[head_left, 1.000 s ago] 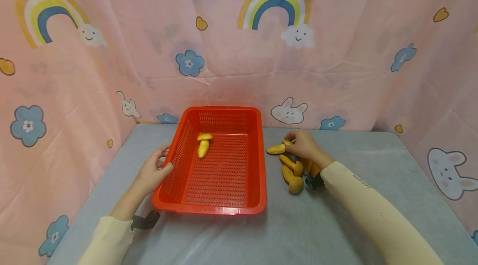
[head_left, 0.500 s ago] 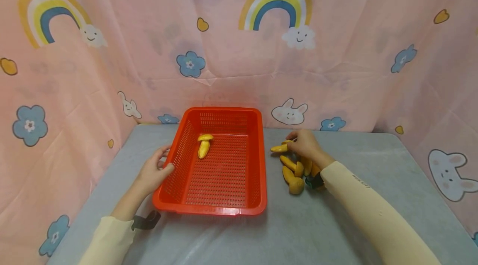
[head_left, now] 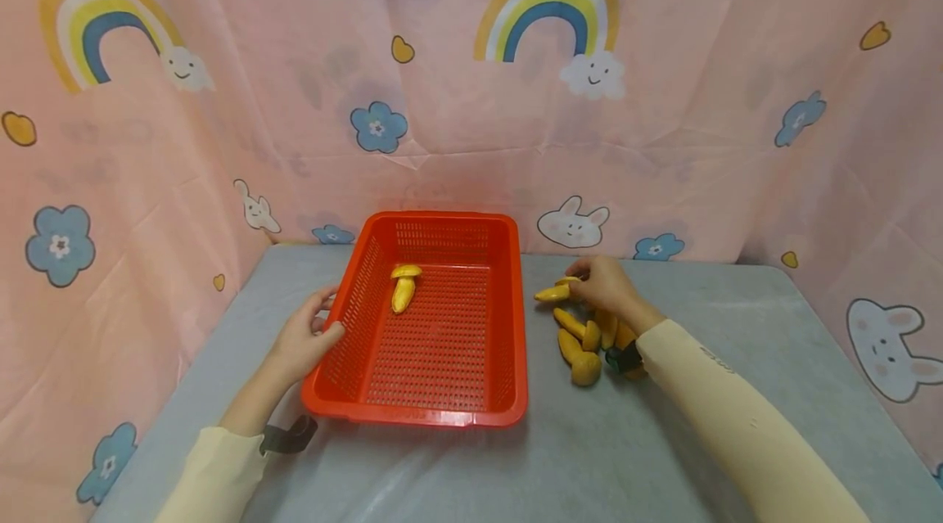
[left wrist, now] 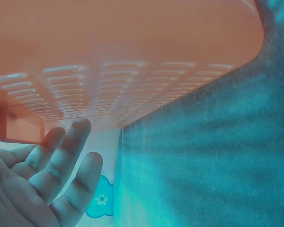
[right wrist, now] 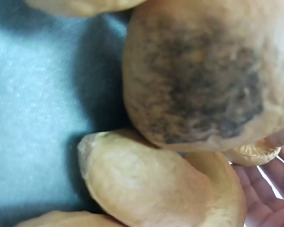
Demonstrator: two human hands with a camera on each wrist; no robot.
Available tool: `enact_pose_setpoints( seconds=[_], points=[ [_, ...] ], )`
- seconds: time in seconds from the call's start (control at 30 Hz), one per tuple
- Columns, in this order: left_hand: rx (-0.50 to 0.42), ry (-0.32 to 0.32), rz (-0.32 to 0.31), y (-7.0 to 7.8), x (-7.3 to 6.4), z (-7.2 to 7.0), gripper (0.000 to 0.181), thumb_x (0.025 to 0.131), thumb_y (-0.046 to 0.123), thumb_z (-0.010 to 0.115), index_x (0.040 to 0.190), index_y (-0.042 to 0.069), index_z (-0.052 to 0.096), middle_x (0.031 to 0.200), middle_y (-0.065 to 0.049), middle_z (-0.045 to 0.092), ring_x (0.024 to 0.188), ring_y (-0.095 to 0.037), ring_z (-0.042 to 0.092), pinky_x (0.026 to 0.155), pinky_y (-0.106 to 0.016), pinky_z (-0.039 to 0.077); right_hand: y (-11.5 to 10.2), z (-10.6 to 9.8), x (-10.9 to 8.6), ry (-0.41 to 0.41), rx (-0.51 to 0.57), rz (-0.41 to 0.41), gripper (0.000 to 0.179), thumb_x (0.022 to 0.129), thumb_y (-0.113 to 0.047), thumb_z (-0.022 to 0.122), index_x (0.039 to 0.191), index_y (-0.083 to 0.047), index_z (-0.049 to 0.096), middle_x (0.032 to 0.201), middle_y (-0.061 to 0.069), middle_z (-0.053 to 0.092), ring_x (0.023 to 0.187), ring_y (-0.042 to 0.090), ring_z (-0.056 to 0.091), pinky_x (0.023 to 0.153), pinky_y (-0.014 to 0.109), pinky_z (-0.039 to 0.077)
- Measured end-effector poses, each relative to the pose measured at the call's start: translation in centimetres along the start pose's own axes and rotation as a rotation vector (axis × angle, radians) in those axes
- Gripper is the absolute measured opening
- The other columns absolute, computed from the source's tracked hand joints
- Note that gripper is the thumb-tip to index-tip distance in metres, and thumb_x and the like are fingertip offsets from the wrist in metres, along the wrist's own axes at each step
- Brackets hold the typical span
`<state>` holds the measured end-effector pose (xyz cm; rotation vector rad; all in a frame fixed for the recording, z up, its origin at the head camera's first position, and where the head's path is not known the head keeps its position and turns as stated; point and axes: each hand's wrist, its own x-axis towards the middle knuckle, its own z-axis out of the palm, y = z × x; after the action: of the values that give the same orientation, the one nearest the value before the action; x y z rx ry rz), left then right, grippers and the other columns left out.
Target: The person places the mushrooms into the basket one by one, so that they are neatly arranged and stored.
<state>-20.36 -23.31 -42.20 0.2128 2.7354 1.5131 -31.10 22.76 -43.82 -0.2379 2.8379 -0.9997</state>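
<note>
My left hand [head_left: 298, 339] holds the left rim of a red plastic basket [head_left: 416, 415], thumb over the rim. In the left wrist view its fingers [left wrist: 68, 151] reach along the basket's outer side. One yellow toy mushroom [head_left: 403, 292] lies inside the basket, near its left wall. Right of the basket, my right hand [head_left: 607, 290] pinches another yellow mushroom [head_left: 551, 294] at the far end of a small pile. The fingertips partly hide its cap. In the right wrist view, mushrooms of the pile, one with a dark patch [right wrist: 213, 80], cover most of the hand.
Several more mushrooms lie close below my right hand, among them one with a round cap [head_left: 585, 367] and a slimmer one [head_left: 578, 328]. The grey table [head_left: 737, 359] extends around them. A pink patterned curtain [head_left: 471, 122] hangs behind the table and along both sides.
The mushroom at my right fingertips has shifted slightly right from one second ago. My left hand and the basket stay in place.
</note>
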Motion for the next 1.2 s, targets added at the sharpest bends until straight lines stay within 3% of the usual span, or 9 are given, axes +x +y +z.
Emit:
enact_pose_setpoints(
  seconds=[0.37, 0.73, 1.2],
  points=[
    [-0.004, -0.009, 0.003, 0.0, 0.0, 0.1, 0.062, 0.092, 0.008, 0.054, 0.148, 0.0, 0.028, 0.129, -0.025, 0.047, 0.094, -0.028, 0.065, 0.072, -0.039, 0.06, -1.5, -1.5, -0.1, 0.115, -0.017, -0.09, 0.026, 0.089, -0.011, 0.062, 0.111, 0.0, 0.068, 0.108, 0.019, 0.068, 0.096, 0.03, 0.063, 0.084, 0.043, 0.056],
    [0.0, -0.009, -0.009, 0.1, -0.1, 0.1, 0.062, 0.092, 0.009, 0.053, 0.148, 0.004, 0.03, 0.129, -0.024, 0.048, 0.092, -0.026, 0.064, 0.073, -0.037, 0.06, -4.6, -3.5, -0.3, 0.228, -0.047, -0.201, 0.026, 0.087, -0.013, 0.064, 0.109, -0.001, 0.07, 0.107, 0.02, 0.07, 0.098, 0.035, 0.066, 0.077, 0.045, 0.057],
    [0.011, 0.005, 0.011, -0.4, 0.1, 0.2, 0.06, 0.091, 0.007, 0.053, 0.147, 0.001, 0.032, 0.127, -0.025, 0.048, 0.089, -0.026, 0.063, 0.07, -0.034, 0.059, -10.0, -3.5, 0.5, 0.19, 0.074, -0.289, 0.023, 0.087, -0.012, 0.065, 0.107, -0.004, 0.072, 0.106, 0.015, 0.07, 0.095, 0.029, 0.067, 0.078, 0.04, 0.059]
  ],
)
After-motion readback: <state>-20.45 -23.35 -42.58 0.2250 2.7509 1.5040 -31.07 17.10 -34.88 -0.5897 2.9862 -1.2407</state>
